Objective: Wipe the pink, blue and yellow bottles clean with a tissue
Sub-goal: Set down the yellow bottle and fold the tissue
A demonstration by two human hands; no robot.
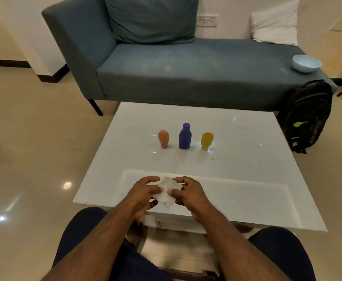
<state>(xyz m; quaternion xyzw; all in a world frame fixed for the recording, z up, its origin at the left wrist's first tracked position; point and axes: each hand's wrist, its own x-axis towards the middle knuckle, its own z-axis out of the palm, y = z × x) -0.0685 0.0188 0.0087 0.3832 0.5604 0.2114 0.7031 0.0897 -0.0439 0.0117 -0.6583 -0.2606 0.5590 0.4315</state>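
Three small bottles stand in a row on the white table [247, 159]: a pink bottle [163, 138] on the left, a taller blue bottle [184, 136] in the middle, and a yellow bottle [207, 140] on the right, standing on its cap. Near the table's front edge, well short of the bottles, both hands hold a crumpled white tissue [166, 193] between them. My left hand [143, 194] pinches its left side and my right hand [188, 193] pinches its right side.
A blue-grey sofa [166, 74] stands behind the table, with a light blue bowl [306, 63] on its right end and a white pillow [275, 23]. A black backpack [307, 116] leans beside the table's far right corner. My knees sit below the front edge.
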